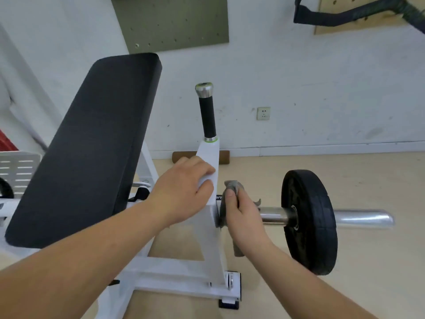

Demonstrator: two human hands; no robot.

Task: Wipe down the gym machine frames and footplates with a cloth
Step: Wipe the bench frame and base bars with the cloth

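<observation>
A white machine frame [184,270] stands on the floor with a black padded seat [92,139] on its left. Its upright white arm [210,155] carries a black handle [207,113] with a chrome cap. My left hand [184,192] grips this white arm, fingers wrapped round its edge. My right hand [241,217] holds a grey cloth [233,186] bunched against the right side of the arm, where the chrome weight bar [276,215] joins it. Part of the cloth hangs below my palm.
A black weight plate [310,222] sits on the chrome bar, whose end [365,218] sticks out to the right. A perforated white footplate [18,169] shows at far left. A wall socket [263,113] and pegboards [172,21] are on the wall; a cork block [224,157] lies by the skirting.
</observation>
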